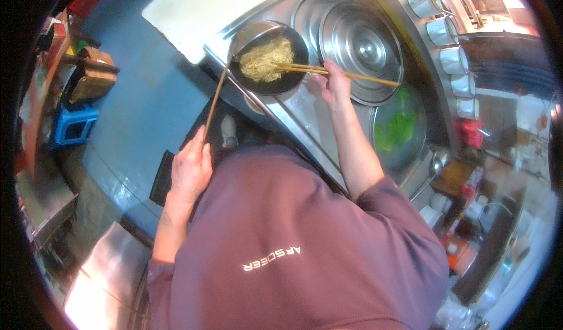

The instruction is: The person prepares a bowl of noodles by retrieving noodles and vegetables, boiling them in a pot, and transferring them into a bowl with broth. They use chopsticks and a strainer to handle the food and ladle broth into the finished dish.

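Note:
My left hand [191,165] is closed around a long, thin wooden handle [216,97]. Its far end meets the left rim of a round dark pan [299,51]; whether it is joined to the pan or to a tool inside it, I cannot tell. A heap of pale yellow noodles [266,62] lies in the pan. Long wooden chopsticks [369,79] are gripped in my right hand [336,84], their tips touching the noodles' right side. Right of the pan sits a large round ridged metal lid [365,48]. Green leafy vegetables [398,125] lie in a wide round vessel nearer me.
Several white enamel mugs [453,60] line a ledge beyond the metal stove top [303,119]. A pale board or counter [189,22] juts out at upper left. A blue plastic stool [74,125] stands far left. A metal ladle [438,162] lies at right.

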A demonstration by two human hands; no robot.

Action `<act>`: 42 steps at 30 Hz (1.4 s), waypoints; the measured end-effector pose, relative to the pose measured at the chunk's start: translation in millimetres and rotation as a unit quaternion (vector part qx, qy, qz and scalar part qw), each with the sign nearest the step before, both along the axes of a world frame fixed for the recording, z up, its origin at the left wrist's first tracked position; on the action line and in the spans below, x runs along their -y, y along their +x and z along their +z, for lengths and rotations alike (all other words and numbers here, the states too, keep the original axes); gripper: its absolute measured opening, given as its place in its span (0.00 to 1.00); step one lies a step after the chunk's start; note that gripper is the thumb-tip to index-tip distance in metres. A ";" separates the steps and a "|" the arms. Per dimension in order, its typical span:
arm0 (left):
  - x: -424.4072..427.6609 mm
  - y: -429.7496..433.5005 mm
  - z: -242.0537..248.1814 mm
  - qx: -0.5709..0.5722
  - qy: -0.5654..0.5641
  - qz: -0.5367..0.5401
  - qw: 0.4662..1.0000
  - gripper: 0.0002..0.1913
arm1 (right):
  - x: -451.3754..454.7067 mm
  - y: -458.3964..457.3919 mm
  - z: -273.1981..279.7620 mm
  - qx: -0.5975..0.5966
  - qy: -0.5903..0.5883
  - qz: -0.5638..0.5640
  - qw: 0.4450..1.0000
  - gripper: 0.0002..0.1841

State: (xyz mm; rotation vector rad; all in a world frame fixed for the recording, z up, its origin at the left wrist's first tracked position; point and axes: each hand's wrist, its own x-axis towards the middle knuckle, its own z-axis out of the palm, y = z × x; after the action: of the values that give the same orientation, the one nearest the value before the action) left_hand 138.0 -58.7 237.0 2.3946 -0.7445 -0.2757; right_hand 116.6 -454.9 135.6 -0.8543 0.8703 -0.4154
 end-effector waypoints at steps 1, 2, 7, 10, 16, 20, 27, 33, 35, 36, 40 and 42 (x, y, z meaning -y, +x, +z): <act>-1.5 0.4 0.5 -0.012 -0.006 -0.001 1.000 0.21 | 7.0 -3.6 -12.0 0.008 0.071 0.002 0.997 0.13; -2.9 -0.2 1.9 -0.023 -0.017 0.001 1.000 0.21 | 14.4 -8.4 -18.2 0.013 0.139 -0.002 0.990 0.13; -6.6 -3.0 13.9 -0.077 -0.042 0.049 0.995 0.20 | 28.7 -19.6 17.2 0.032 0.082 -0.004 0.996 0.14; -4.0 -1.2 17.3 -0.026 -0.054 0.046 0.997 0.20 | 18.3 -14.9 72.3 0.041 -0.046 -0.044 0.997 0.16; -4.8 -1.9 10.8 0.004 -0.024 0.027 0.999 0.20 | -9.7 -12.7 123.0 -0.009 -0.364 0.045 0.930 0.12; -1.6 -0.3 0.1 -0.012 -0.002 0.010 1.000 0.21 | -12.0 -0.9 37.0 -0.024 -0.137 0.021 0.990 0.17; -3.3 2.7 8.1 -0.075 -0.044 0.041 0.995 0.20 | 25.4 -24.9 -14.1 0.012 0.151 -0.015 0.988 0.18; -4.5 3.6 16.9 -0.087 -0.043 0.055 0.994 0.20 | 10.1 -13.6 72.5 0.106 0.042 -0.051 0.992 0.16; -4.5 3.5 16.5 -0.085 -0.037 0.057 0.994 0.20 | 3.8 -10.2 96.7 0.105 -0.008 -0.051 0.993 0.16; -4.7 3.4 16.2 -0.070 -0.047 0.050 0.995 0.20 | 2.2 -10.0 108.3 0.079 -0.054 -0.031 0.995 0.15; -8.1 3.0 14.7 -0.020 -0.056 0.040 0.997 0.20 | 0.0 -14.5 144.6 0.006 -0.403 0.008 0.915 0.12; -9.3 3.1 13.2 -0.015 -0.044 0.032 0.998 0.20 | -4.1 -12.0 138.7 0.003 -0.393 0.042 0.919 0.13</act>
State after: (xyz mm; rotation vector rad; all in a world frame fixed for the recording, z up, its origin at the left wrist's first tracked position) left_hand 141.2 -49.4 250.2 2.3209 -0.6512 -0.2453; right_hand 104.6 -450.8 274.3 -1.6232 0.6466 -0.7100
